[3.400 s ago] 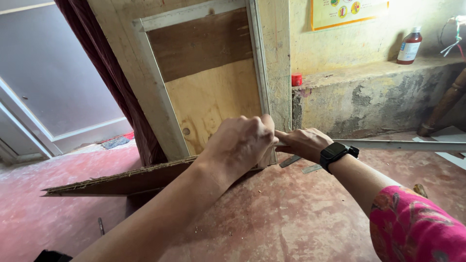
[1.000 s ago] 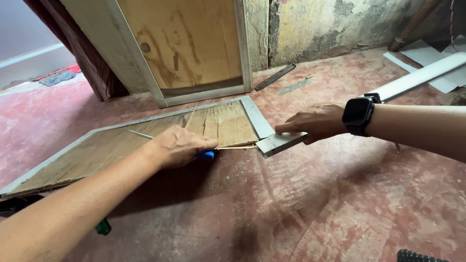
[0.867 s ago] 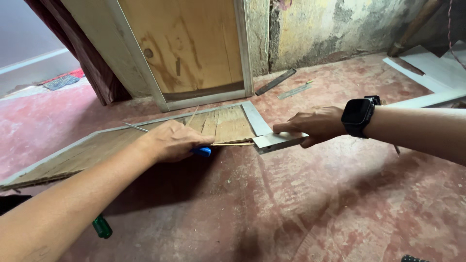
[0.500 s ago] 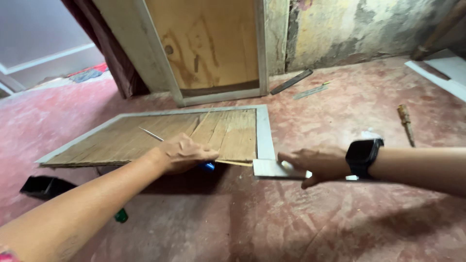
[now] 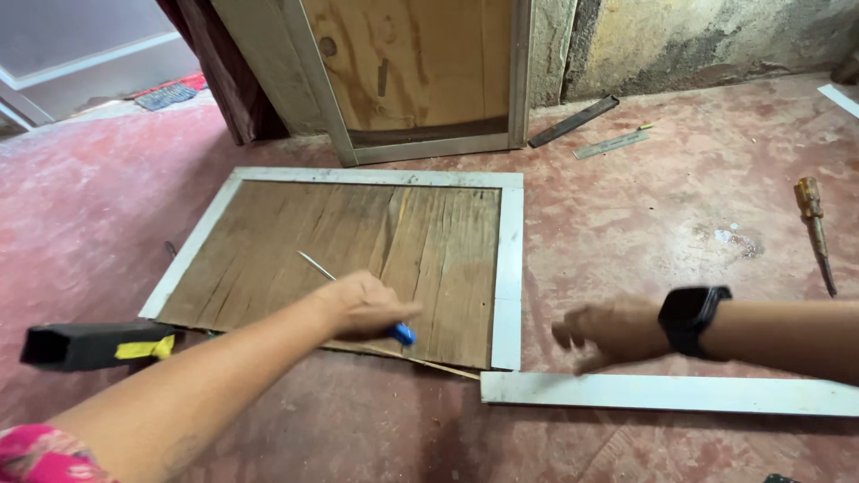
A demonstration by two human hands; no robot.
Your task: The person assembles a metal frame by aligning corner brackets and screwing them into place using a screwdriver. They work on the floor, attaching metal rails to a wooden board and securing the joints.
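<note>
My left hand (image 5: 362, 304) gripping a blue-handled screwdriver (image 5: 353, 295) over the framed wooden panel (image 5: 358, 259) lying flat on the floor, my right hand (image 5: 608, 331) (blurred, fingers seemingly loose) just above the loose white strip (image 5: 671, 394).

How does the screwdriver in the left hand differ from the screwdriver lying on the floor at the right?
The held screwdriver has a blue handle; the floor screwdriver has an amber one. The held screwdriver rests over the wooden panel in the left hand; the floor screwdriver lies untouched on the red floor. Both have slim metal shafts.
</note>
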